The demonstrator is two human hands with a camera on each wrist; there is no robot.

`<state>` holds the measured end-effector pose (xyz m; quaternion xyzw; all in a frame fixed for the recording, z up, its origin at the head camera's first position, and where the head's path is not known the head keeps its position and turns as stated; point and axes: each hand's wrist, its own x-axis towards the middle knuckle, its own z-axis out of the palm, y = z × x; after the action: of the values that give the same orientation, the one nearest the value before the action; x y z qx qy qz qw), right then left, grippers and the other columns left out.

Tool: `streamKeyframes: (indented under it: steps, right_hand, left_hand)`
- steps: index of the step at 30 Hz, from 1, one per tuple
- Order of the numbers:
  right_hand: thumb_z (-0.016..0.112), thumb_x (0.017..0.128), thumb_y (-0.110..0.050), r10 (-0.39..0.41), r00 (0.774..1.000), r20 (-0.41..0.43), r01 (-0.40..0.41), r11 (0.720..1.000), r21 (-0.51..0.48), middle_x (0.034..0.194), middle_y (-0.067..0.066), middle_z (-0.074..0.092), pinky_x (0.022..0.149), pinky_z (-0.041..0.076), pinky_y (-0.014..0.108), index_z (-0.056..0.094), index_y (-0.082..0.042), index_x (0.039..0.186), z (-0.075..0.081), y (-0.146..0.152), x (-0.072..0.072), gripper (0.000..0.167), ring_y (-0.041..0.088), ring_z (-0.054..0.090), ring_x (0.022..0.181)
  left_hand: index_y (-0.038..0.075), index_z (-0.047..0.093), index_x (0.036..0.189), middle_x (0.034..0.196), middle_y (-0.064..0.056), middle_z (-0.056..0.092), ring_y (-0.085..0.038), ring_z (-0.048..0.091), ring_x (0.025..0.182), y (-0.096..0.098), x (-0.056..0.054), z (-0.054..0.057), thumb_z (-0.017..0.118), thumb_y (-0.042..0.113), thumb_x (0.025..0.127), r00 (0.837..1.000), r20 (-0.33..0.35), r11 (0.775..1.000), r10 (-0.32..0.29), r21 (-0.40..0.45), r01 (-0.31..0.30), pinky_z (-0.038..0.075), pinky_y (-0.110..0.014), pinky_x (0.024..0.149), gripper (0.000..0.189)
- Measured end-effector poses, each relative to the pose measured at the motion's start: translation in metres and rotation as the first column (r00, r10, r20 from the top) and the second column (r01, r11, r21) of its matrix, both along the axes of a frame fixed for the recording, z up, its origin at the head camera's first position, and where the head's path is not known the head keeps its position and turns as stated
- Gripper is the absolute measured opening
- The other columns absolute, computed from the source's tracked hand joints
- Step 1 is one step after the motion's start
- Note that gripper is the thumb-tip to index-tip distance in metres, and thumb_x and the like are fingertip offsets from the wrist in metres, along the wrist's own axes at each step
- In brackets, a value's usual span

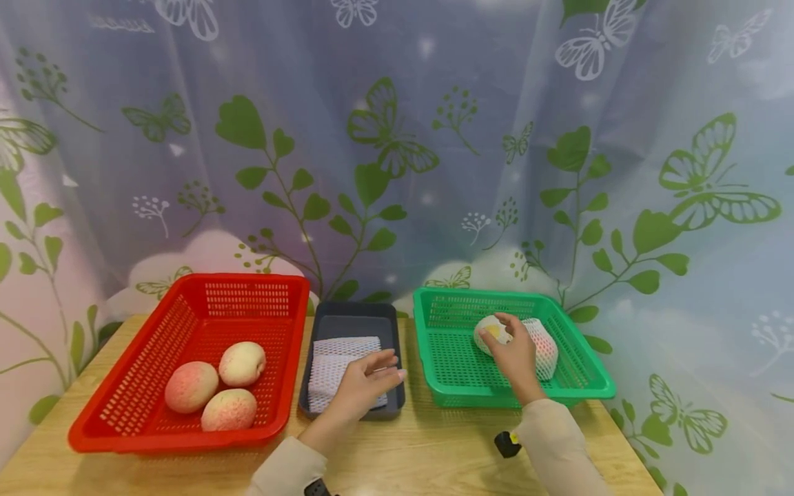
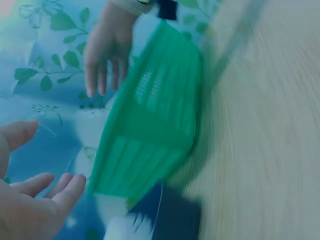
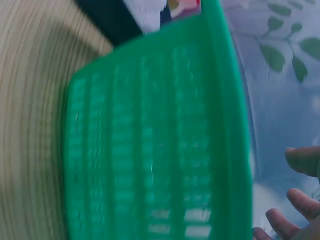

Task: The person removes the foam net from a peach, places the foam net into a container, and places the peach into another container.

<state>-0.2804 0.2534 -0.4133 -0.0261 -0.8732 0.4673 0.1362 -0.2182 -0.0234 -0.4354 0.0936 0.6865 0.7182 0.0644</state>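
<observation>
The right grip (image 1: 517, 350), fingers loosely parted, is at the pale netted peach (image 1: 486, 325) beside a pinker one (image 1: 546, 350) in the green basket (image 1: 484, 295); contact is unclear. The left grip (image 1: 361, 384), relaxed and holding nothing, hovers above foam nets (image 1: 331, 353).

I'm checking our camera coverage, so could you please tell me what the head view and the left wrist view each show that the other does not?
Only the head view shows the red basket, its three peaches and the netted fruit inside the green basket. Only the left wrist view shows that basket's outer walls broadly side-on. Both show the left hand, right hand, dark tray, wooden table and patterned curtain; the wrist view is blurred.
</observation>
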Motion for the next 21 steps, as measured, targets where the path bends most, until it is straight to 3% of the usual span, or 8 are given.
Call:
streamKeyframes:
  steps: [9, 16, 21]
  right_hand:
    - [0.062, 0.094, -0.024, -0.074, 0.997, 0.016, 0.074, 0.997, 0.033, 0.145, 0.023, 0.035, 0.104, 0.035, 0.057, 0.04, -0.003, 0.14, -0.007, 0.039, -0.005, 0.055, 0.043, 0.032, 0.133]
    - [0.06, 0.095, -0.021, -0.107, 0.99, 0.087, 0.107, 0.994, 0.01, 0.149, 0.03, 0.023, 0.104, 0.032, 0.061, 0.026, 0.002, 0.147, -0.012, 0.065, -0.01, 0.066, 0.047, 0.026, 0.134]
    - [0.06, 0.094, -0.021, -0.123, 0.984, 0.131, 0.12, 0.992, 0.029, 0.151, 0.031, 0.022, 0.106, 0.03, 0.061, 0.022, 0.003, 0.148, -0.019, 0.079, -0.017, 0.07, 0.048, 0.025, 0.135]
  left_hand:
    - [-0.007, 0.04, 0.14, 0.136, -0.025, 0.05, -0.037, 0.048, 0.125, 0.042, 0.006, -0.01, 0.069, 0.022, 0.089, 0.997, 0.073, 0.996, 0.017, 0.088, -0.023, 0.045, -0.044, 0.101, 0.066]
    - [-0.014, 0.039, 0.137, 0.13, -0.031, 0.051, -0.037, 0.055, 0.117, 0.055, 0.006, -0.019, 0.068, 0.012, 0.087, 0.99, 0.109, 0.982, 0.091, 0.154, -0.107, 0.049, -0.04, 0.096, 0.063]
    - [-0.017, 0.044, 0.131, 0.123, -0.029, 0.058, -0.022, 0.063, 0.101, 0.061, 0.004, -0.027, 0.067, 0.009, 0.087, 0.985, 0.149, 0.974, 0.082, 0.199, -0.111, 0.054, -0.035, 0.087, 0.055]
